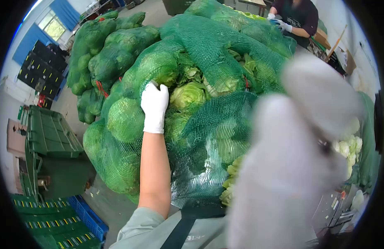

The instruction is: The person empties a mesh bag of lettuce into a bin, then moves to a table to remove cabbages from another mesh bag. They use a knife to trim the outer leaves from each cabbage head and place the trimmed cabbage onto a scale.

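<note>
My left hand (154,106), in a white glove, has its fingers curled at the edge of a green mesh bag (200,39) full of cabbages. Right of it, a leafy cabbage (188,96) shows through the bag's opening. My right hand (312,99), also gloved, is raised large and blurred close to the camera on the right; the blur hides whether its fingers hold anything. Below it, dark green netting (217,120) lies over more cabbages and a shiny surface.
More mesh bags (121,50) are heaped at the back left. A green wheeled bin (55,145) and blue crate (88,216) stand at the left. Another person (298,18) in white gloves is at the upper right. Pale trimmed vegetables (349,149) lie at the right.
</note>
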`<control>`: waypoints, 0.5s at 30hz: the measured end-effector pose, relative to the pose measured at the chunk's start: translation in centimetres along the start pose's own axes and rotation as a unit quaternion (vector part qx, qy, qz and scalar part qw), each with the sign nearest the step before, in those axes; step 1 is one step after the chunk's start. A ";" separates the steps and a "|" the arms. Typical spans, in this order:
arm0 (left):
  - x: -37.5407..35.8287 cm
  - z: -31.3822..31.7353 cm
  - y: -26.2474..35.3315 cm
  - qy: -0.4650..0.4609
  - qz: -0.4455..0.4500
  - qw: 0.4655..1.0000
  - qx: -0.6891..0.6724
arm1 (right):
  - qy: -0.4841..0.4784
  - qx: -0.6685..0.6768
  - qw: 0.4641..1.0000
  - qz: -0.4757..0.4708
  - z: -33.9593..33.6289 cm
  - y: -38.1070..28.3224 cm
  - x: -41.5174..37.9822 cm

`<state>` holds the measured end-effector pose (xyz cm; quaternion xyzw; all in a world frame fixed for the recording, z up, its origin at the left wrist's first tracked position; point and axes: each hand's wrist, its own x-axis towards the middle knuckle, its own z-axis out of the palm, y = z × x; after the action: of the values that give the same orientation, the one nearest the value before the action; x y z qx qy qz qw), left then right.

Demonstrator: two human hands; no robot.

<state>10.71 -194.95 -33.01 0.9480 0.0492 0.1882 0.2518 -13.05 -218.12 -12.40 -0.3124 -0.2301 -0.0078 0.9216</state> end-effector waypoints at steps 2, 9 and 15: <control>0.9 -0.3 0.3 0.018 0.009 0.999 0.049 | -0.048 0.099 0.994 0.003 1.6 -1.8 -1.5; 5.5 -0.9 0.7 0.023 0.088 0.995 0.034 | -0.107 0.254 0.961 0.009 6.0 -4.4 -3.5; 14.3 3.5 -3.5 -0.127 0.268 0.947 0.126 | -0.109 0.340 0.933 -0.041 8.1 -3.0 -8.9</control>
<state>25.23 -190.83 -32.79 0.9663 -0.2156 0.1189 0.0748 -24.92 -216.99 -8.81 0.0301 -0.3308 0.0674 0.9408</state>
